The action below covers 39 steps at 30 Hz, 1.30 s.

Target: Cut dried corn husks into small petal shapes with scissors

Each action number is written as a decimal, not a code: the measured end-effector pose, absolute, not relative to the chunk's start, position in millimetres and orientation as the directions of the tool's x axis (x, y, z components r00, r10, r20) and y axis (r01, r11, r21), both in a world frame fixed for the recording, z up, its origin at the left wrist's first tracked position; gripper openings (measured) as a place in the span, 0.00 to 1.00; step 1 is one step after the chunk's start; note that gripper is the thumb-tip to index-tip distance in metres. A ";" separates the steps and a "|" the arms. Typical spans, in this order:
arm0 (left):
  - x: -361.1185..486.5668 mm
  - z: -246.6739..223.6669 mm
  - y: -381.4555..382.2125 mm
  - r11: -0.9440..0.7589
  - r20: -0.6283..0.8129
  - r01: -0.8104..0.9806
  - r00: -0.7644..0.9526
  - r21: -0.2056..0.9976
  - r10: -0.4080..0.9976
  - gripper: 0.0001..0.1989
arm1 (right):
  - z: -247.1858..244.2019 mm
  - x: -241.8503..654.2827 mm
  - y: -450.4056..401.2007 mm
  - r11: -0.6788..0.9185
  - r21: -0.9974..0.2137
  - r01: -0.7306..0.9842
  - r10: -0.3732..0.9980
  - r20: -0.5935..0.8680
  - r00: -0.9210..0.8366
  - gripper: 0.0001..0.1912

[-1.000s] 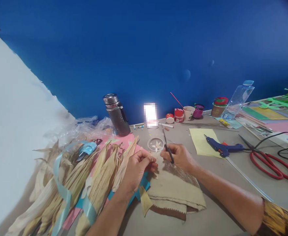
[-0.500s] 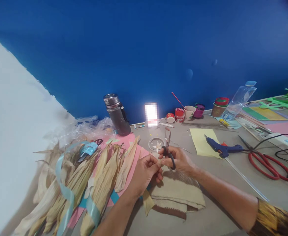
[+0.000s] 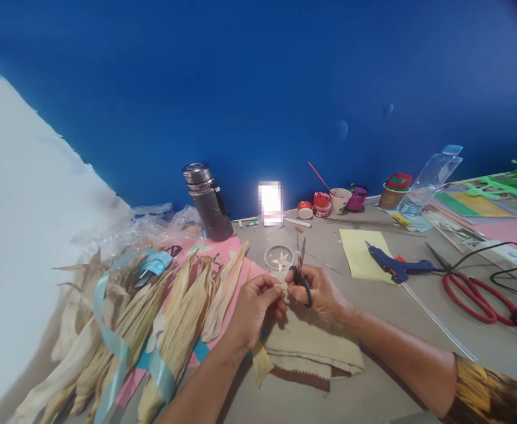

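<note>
My left hand (image 3: 261, 303) is closed in a pinch on a small pale piece of corn husk, mostly hidden by the fingers. My right hand (image 3: 320, 291) is wrapped round black-handled scissors (image 3: 302, 282), blades pointing up and away and slightly parted. The fingertips of both hands almost meet. Just beyond them, a pale star-shaped husk flower (image 3: 281, 261) lies in a roll of clear tape (image 3: 266, 257). A folded beige cloth (image 3: 311, 347) lies under the hands, with a strip of husk (image 3: 262, 362) at its left edge.
Dried corn husks (image 3: 183, 318) cover pink paper on the left, beside a dark thermos (image 3: 212, 206). Right are a blue glue gun (image 3: 400, 265), red-handled scissors (image 3: 479, 297), a yellow sheet (image 3: 360, 250) and a leaning plastic bottle (image 3: 430, 179). Paint pots (image 3: 322, 204) line the wall.
My fingertips have come slightly apart, the right hand turning a little with the scissors. The whole view has shifted slightly.
</note>
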<state>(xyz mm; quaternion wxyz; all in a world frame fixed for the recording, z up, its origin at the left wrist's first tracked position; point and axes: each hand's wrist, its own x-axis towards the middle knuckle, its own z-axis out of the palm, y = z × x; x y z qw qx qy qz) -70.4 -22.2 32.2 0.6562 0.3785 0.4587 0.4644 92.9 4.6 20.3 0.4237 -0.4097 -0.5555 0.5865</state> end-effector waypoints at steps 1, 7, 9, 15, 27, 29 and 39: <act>-70.5 32.1 -21.7 0.299 -0.263 -0.304 0.155 0.904 0.952 0.09 | 21.2 92.0 3.3 -0.027 -0.998 -0.050 0.951 -0.011 -0.310 0.11; -70.6 29.6 -20.3 0.333 -0.305 -0.348 0.135 0.876 0.943 0.11 | 23.7 90.2 0.8 -0.066 -0.994 -0.082 0.963 -0.042 -0.265 0.13; -70.8 28.2 -20.0 0.335 -0.307 -0.359 0.136 0.871 0.942 0.11 | 23.8 90.0 0.6 -0.089 -0.990 -0.108 0.959 -0.056 -0.277 0.13; -69.9 28.6 -20.6 0.348 -0.320 -0.417 0.139 0.840 0.937 0.13 | 24.4 89.2 -1.5 -0.112 -0.985 -0.132 0.955 -0.071 -0.286 0.15; -73.4 30.8 -20.0 0.325 -0.308 -0.417 0.111 0.849 0.945 0.14 | 19.3 92.6 0.9 -0.108 -0.979 -0.175 0.958 -0.055 -0.280 0.15; -74.3 31.9 -20.2 0.323 -0.311 -0.420 0.101 0.848 0.945 0.14 | 17.1 97.9 7.8 -0.043 -0.983 -0.179 0.979 -0.006 -0.204 0.13; -75.1 32.0 -20.8 0.281 -0.277 -0.384 0.065 0.880 0.959 0.13 | 12.3 117.1 35.0 0.069 -0.954 -0.291 0.998 0.067 0.017 0.24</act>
